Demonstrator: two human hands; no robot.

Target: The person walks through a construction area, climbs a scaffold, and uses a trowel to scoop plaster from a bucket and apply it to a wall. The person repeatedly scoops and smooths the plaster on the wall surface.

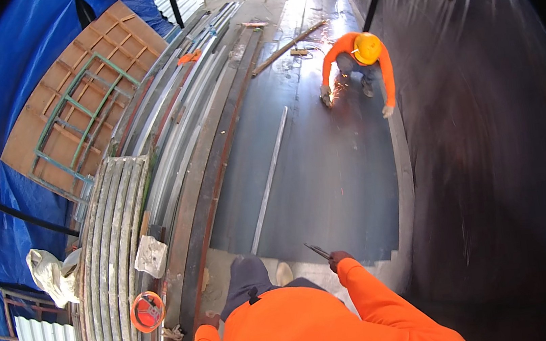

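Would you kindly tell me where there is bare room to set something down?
The dark sheet has bare patches either side of the pale bar: narrower toward the long beam, wider between your right hand and the sparks by the co-worker. The left is crowded: stacked metal lengths, a whitish block and an orange helmet.

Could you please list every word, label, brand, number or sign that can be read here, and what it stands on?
None can be read.
The dark tool in the right hand, metal sheet and both hard hats, yellow and orange, show no legible text; any tiny marks are too small to tell.
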